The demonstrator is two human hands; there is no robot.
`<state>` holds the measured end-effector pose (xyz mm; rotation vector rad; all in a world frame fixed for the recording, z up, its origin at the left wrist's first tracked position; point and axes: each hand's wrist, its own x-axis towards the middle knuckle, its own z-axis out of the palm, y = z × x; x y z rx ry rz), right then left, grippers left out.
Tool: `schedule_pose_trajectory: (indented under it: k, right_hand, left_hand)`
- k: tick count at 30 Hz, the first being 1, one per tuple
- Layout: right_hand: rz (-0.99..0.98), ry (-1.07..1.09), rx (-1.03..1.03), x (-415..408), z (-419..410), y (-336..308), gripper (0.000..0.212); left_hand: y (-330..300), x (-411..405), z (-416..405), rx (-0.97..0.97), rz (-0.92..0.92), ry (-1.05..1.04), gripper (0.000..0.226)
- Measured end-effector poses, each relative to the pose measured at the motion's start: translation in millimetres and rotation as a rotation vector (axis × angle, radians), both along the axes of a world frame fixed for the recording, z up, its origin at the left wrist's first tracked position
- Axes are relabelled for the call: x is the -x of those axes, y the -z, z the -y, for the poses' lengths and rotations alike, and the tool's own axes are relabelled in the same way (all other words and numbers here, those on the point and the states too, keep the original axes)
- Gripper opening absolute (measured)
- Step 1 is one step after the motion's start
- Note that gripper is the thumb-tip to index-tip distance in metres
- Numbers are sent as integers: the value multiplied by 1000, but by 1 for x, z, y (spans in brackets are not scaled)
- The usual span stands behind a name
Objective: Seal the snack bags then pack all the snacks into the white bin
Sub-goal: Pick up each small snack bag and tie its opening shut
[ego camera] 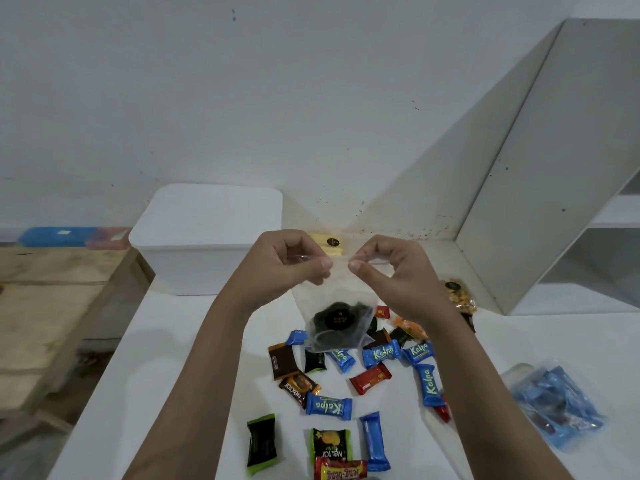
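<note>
I hold a clear zip bag (334, 317) with dark snacks inside, lifted above the white table (145, 375). My left hand (287, 265) and my right hand (391, 268) pinch its top strip, thumbs almost touching at the middle. The white bin (204, 244) stands at the back left of the table, close beside my left hand. Several small wrapped snacks lie loose below the bag, among them blue Kalpa packs (329, 407), a red pack (370, 378) and a black and green pack (261, 443). A bag of yellow sticks (332, 244) lies behind my hands, mostly hidden.
A bag of nuts (460, 299) lies at the back right near a slanted white board (540, 174). A clear bag of blue wrapped snacks (554, 407) sits at the right. White shelves stand at far right. A wooden surface (52, 306) lies left of the table.
</note>
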<state>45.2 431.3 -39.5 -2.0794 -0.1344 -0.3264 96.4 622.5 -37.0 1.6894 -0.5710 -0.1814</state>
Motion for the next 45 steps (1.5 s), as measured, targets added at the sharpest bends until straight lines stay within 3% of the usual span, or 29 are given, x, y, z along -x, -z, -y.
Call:
schedule_pose_trajectory:
  k: [8, 19, 26, 37, 45]
  right_hand:
    - [9, -27, 42, 1, 1, 7, 7]
    - [127, -37, 101, 1, -2, 7, 5]
    - [59, 30, -129, 8, 1, 4, 5]
    - [134, 3, -154, 9, -2, 14, 5]
    - [99, -12, -149, 7, -5, 14, 10]
  left_hand:
    - [-9, 3, 13, -291, 162, -53, 4]
    - [-3, 14, 22, -182, 246, -162, 20]
    - [-7, 10, 16, -139, 264, -137, 21]
    - [-15, 18, 13, -366, 337, -144, 6]
    - [-20, 18, 16, -364, 407, -99, 5]
